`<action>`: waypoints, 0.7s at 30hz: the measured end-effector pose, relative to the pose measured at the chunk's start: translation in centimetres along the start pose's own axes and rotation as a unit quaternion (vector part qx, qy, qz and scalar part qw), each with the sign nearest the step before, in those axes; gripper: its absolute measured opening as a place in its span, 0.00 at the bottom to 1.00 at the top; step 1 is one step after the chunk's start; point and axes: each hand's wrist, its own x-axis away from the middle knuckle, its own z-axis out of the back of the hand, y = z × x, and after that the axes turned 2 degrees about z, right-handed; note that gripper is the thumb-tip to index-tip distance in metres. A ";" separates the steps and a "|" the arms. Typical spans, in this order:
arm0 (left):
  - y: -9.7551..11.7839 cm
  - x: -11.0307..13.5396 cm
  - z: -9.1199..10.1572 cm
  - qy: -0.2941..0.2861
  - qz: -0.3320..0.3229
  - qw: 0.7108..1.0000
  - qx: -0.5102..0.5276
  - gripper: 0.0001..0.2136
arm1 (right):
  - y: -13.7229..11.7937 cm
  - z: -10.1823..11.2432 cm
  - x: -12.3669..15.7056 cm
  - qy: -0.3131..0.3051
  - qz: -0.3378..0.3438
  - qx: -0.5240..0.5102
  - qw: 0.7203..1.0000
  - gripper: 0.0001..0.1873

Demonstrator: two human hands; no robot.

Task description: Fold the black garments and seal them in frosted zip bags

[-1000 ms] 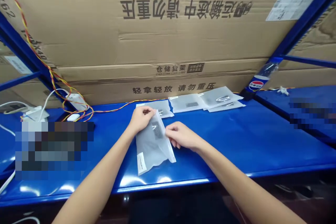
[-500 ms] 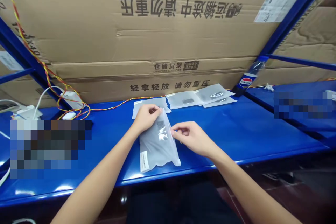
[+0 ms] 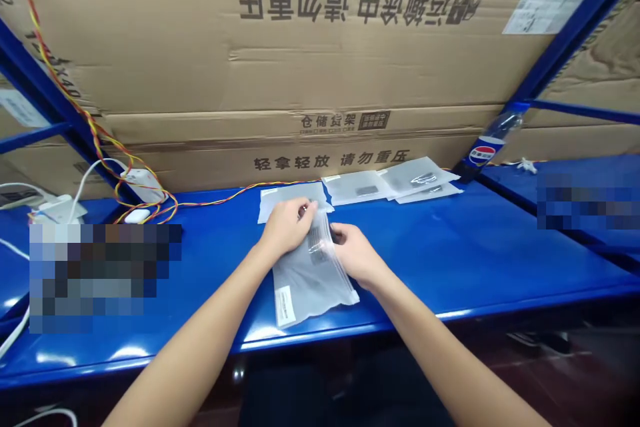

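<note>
A frosted zip bag [image 3: 305,287] with a white label in its near left corner lies on the blue shelf, its slider edge facing right. My left hand [image 3: 289,227] is closed in a pinch on the bag's far end. Against the slider edge, my right hand [image 3: 356,255] is closed on the bag, with its fingertips partly hidden at or behind the plastic. Dark print shows on the bag between the hands. Just beyond my left hand lies another frosted bag [image 3: 295,195].
More frosted bags [image 3: 423,177] lie along the back near a cola bottle [image 3: 485,150]. Behind stands a large cardboard box [image 3: 320,73]. At left are twisted red-yellow wires [image 3: 107,147], a white power strip [image 3: 145,185] and a blurred-out item [image 3: 105,267]. The blue shelf [image 3: 450,253] has a front edge close by.
My right hand has moved in onto the bag's slider edge, and its fingertips are now partly hidden. My left hand keeps its pinch. The whole view has shifted slightly.
</note>
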 end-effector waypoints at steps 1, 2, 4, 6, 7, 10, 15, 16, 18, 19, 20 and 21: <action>-0.1 0.0 0.0 -0.006 0.004 1.000 -0.020 0.19 | 0.2 0.0 0.4 0.021 -0.011 -0.029 0.999 0.17; -0.3 0.0 0.1 -0.010 0.008 0.999 -0.039 0.20 | 0.4 0.1 0.7 0.048 -0.022 -0.064 0.997 0.19; -0.5 -0.1 0.3 -0.016 0.016 0.997 -0.077 0.20 | 0.7 0.8 1.5 0.111 -0.040 -0.123 0.985 0.31; -0.8 -0.3 0.7 -0.014 0.023 0.993 -0.114 0.20 | 1.0 1.9 2.5 0.168 -0.046 -0.121 0.977 0.40; -1.0 -0.5 1.0 -0.011 0.027 0.991 -0.133 0.20 | 1.2 2.6 3.0 0.194 -0.047 -0.093 0.976 0.41; -1.7 -0.8 2.1 -0.006 0.035 0.981 -0.188 0.19 | 2.1 4.7 4.8 0.254 -0.031 0.074 0.964 0.32; -2.7 -1.1 2.7 -0.008 0.028 0.966 -0.257 0.16 | 3.1 5.7 7.5 0.283 0.096 0.391 0.870 0.33; -2.7 -1.1 2.6 -0.006 0.018 0.965 -0.263 0.15 | 3.1 5.6 7.8 0.263 0.138 0.414 0.860 0.37; -2.5 -1.1 2.4 0.000 -0.008 0.963 -0.269 0.14 | 3.1 5.1 8.0 0.197 0.203 0.429 0.858 0.38; -2.3 -1.2 2.3 0.004 -0.021 0.963 -0.270 0.14 | 3.1 4.9 7.9 0.165 0.220 0.428 0.861 0.34; -2.1 -1.2 2.3 0.009 -0.034 0.963 -0.268 0.14 | 2.9 4.7 7.8 0.146 0.223 0.423 0.866 0.28; -1.8 -1.1 2.2 0.013 -0.046 0.963 -0.266 0.14 | 2.7 4.7 7.7 0.143 0.218 0.410 0.874 0.21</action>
